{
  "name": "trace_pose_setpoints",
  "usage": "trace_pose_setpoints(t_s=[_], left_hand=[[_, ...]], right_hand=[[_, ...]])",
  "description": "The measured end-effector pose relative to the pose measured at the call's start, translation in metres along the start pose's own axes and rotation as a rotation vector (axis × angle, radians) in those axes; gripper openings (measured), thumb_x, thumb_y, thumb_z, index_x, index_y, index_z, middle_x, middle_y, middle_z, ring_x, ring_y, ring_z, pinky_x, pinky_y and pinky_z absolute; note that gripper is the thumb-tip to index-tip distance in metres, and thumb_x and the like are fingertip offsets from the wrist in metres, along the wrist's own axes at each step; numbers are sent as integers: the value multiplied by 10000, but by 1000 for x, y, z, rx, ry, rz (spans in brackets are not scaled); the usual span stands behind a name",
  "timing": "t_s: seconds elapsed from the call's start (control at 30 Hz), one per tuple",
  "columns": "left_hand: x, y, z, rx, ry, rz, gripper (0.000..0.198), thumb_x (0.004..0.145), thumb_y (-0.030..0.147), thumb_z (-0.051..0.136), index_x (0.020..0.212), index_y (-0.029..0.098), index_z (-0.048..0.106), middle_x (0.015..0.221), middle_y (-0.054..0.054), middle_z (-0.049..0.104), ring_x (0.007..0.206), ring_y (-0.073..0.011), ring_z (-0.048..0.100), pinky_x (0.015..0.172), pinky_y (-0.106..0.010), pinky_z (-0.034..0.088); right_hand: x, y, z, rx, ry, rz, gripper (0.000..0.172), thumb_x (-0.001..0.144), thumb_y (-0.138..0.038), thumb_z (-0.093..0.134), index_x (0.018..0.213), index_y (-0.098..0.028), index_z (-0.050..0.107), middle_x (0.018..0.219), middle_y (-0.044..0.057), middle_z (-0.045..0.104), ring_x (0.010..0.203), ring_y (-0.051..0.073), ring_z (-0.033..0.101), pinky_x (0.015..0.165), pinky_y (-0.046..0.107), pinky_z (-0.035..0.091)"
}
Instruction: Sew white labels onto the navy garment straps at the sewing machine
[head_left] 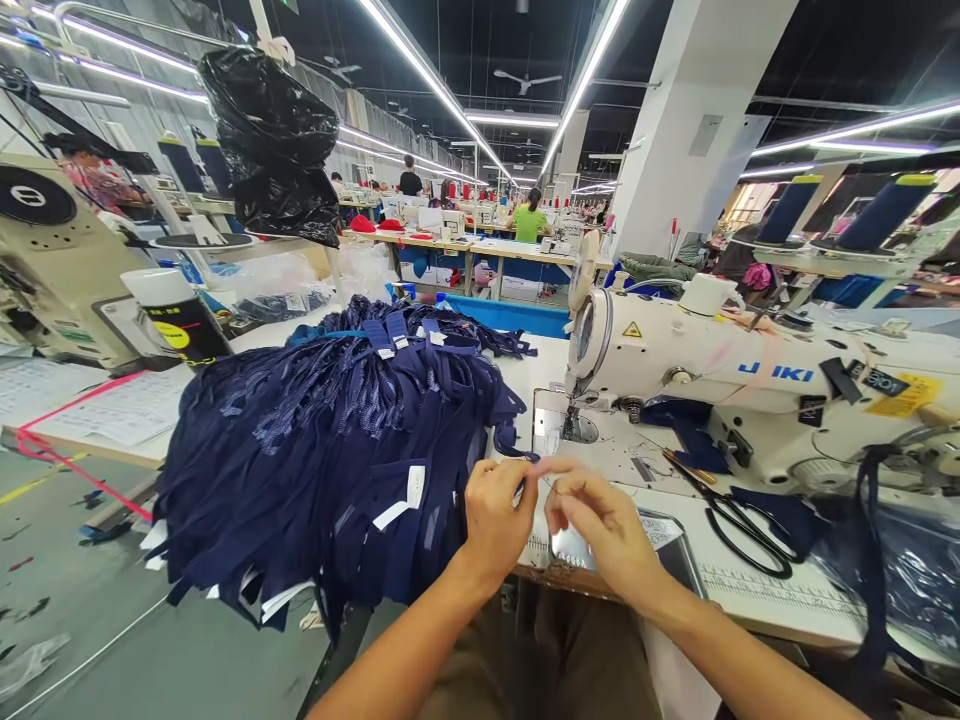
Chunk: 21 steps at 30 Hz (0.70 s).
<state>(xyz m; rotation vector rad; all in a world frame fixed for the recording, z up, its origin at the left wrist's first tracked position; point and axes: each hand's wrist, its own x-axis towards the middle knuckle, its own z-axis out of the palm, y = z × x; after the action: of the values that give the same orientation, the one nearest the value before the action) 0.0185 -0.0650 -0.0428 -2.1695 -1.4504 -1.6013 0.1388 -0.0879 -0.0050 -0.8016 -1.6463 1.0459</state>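
Observation:
My left hand is closed in a pinch at the table's front edge. A narrow navy strap runs from the garment pile to its fingertips. My right hand meets it there, index finger reaching to the left fingertips and the other fingers curled; whatever it pinches is too small to make out. Left of both hands lies a large heap of navy strappy garments with white labels. Just beyond my hands is the needle area of a white sewing machine.
Black scissors lie on the table right of my hands, beside navy scraps and a clear plastic bag. A spray can stands behind the heap at left. Navy thread cones rise at right. Co-workers sit farther off.

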Motion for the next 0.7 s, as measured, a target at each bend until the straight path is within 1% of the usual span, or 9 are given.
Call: trace_pose_setpoints(t_s=[0.1,0.17,0.2,0.33,0.4,0.47,0.57,0.63,0.7], left_hand=[[-4,-1,4,138,-57,171,228,794,134,394,643,159,563,584,-28,615,533,-120,531,614,-277,343],[-6,-5,8,212,-106,221,276,787,106,371,568,161,529,512,-17,571,488,-111,502,608,-274,336],[-6,-6,10,233,-120,213,287,779,91,367,546,162,518,486,-12,553,469,-109,488,605,-273,336],[1,-8,14,93,-92,-28,189,760,122,431,638,155,572,592,-35,621,546,-137,536,631,-278,371],[6,-5,11,-164,-100,-244,138,763,188,468,694,156,582,649,-35,636,612,-147,566,625,-260,398],[9,-1,5,-459,-134,-448,147,767,241,479,693,152,569,629,-20,620,602,-136,573,586,-230,413],[11,2,-1,-747,-156,-614,170,753,290,505,686,139,546,611,-8,594,546,-117,557,556,-214,418],[11,3,-3,-809,-135,-642,172,736,296,530,683,133,544,611,-8,585,561,-116,552,575,-214,422],[10,2,-3,-825,-115,-646,171,723,297,545,676,132,549,624,-12,587,604,-123,553,602,-215,425]], right_hand=[[-2,4,12,343,112,208,242,775,-260,436,560,-197,347,512,-61,319,439,74,275,448,215,293],[-13,4,22,479,187,316,287,773,-290,439,548,-204,284,488,-77,238,420,68,201,406,202,234],[-21,2,27,488,137,329,291,786,-316,421,557,-209,277,489,-77,236,415,69,201,399,201,229],[-49,-12,35,246,-496,193,284,793,-409,421,582,-220,404,516,-40,390,436,83,364,412,209,283],[-50,-17,28,72,-601,102,273,776,-393,467,576,-208,471,609,-8,504,490,91,438,445,211,318],[-42,-16,14,-248,-471,-4,293,786,-388,463,566,-197,490,678,16,560,527,105,468,489,227,347],[-23,-4,-11,-743,-90,-73,312,788,-373,466,533,-197,435,534,-3,483,507,130,437,515,261,341],[-12,5,-24,-811,100,-63,235,764,-384,486,622,-200,449,575,-4,480,537,140,442,508,261,342],[-4,13,-32,-732,161,-12,165,786,-358,442,769,-198,475,681,14,522,603,147,474,501,248,356]])
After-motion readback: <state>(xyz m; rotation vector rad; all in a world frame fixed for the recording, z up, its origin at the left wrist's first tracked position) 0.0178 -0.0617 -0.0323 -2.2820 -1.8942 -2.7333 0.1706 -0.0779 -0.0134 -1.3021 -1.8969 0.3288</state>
